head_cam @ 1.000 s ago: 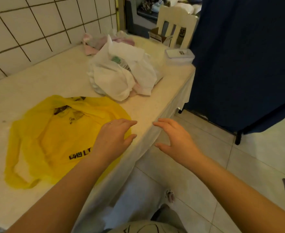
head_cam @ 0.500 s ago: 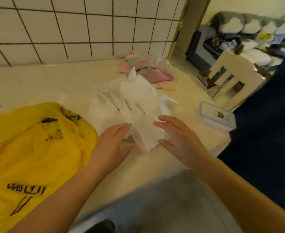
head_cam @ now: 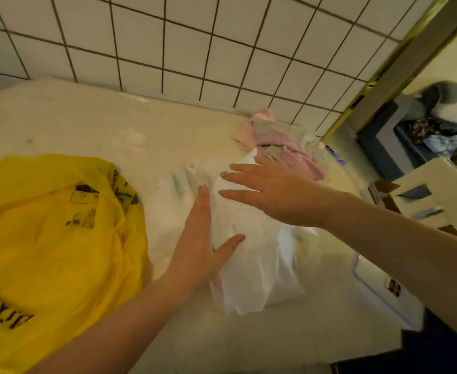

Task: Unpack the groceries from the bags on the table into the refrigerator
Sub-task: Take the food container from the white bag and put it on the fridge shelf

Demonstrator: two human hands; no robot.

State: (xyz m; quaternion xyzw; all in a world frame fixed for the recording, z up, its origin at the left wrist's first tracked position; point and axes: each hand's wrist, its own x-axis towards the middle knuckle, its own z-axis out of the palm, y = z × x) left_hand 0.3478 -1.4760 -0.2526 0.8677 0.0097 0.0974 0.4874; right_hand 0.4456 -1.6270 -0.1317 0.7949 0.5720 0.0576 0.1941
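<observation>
Hands flanking white bag (head_cam: 251, 263), left hand (head_cam: 197, 244) and right hand (head_cam: 278, 195) fingers straight, yellow bag (head_cam: 51, 238) close left.

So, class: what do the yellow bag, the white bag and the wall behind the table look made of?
Yellow bag: thin plastic film, slightly glossy, lying flat and wrinkled with dark print.
White bag: thin translucent plastic, crumpled into folds.
Wall: probably glazed ceramic tile, white squares with dark grout lines.

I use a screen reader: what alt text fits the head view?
Two open hands, left hand and right hand, reach onto a white plastic bag on a pale table, beside a flat yellow bag.
</observation>
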